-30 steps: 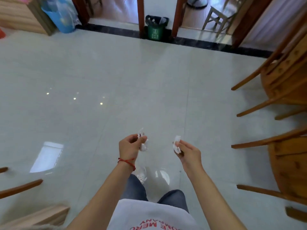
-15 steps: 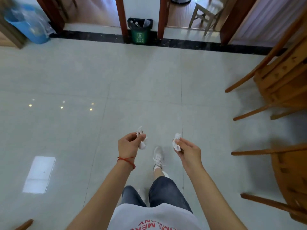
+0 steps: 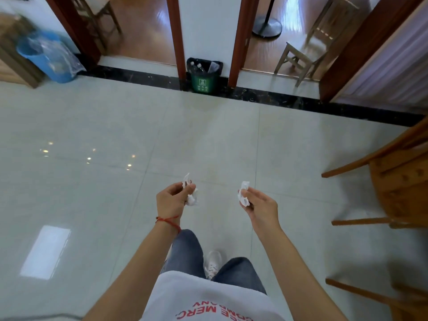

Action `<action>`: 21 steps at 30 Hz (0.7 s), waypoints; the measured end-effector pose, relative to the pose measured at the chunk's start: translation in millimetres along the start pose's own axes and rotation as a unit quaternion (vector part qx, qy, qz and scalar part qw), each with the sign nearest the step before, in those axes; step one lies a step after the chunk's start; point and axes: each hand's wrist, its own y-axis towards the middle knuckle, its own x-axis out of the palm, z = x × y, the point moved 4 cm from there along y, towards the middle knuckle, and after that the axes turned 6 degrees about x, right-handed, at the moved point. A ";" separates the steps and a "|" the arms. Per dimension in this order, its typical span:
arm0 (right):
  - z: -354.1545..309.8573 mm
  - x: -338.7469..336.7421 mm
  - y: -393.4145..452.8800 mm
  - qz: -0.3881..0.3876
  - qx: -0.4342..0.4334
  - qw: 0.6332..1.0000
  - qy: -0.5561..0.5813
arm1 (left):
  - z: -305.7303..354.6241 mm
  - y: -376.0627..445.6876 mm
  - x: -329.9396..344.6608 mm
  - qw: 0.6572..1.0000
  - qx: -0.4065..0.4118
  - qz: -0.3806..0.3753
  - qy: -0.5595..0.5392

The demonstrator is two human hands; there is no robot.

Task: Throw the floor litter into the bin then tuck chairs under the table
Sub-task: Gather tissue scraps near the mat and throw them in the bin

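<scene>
Glossy tile floor (image 3: 208, 140) reflecting lights; crumpled white paper scraps (image 3: 191, 197) showing matt; beside the floor, a varnished wooden chair (image 3: 398, 181) gleaming; green plastic bin (image 3: 203, 82).

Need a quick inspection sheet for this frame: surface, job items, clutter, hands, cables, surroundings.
Surface: glossy pale tiled floor, light reflections at left.
Job's things: crumpled white paper in the left hand, another white paper scrap in the right; green bin with black liner ahead against the pillar, bottles inside; wooden chairs at right.
Clutter: no loose litter seen on the floor.
Hands: left hand pinches its paper; right hand pinches its scrap.
Cables: nothing seen.
Surroundings: blue bucket with clear plastic at far left; wooden stool and a metal stand base beyond the doorways.
</scene>
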 end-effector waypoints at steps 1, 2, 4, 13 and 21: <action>-10.4 8.9 9.1 -0.002 0.003 1.000 0.001 | 6.0 13.3 6.4 1.000 -0.003 0.001 -0.004; -19.6 17.3 19.3 -0.002 0.005 1.000 -0.002 | 10.7 27.7 12.5 1.000 -0.006 0.003 -0.007; -37.9 36.9 43.1 -0.007 0.006 1.000 -0.007 | 20.1 61.4 25.5 1.000 -0.012 0.005 -0.013; -138.5 152.6 160.9 0.001 0.000 1.000 0.000 | 88.8 241.7 88.8 1.000 -0.009 -0.017 0.000; -216.4 244.8 243.4 0.001 0.011 1.000 0.009 | 159.4 369.8 128.4 1.000 0.001 -0.023 0.002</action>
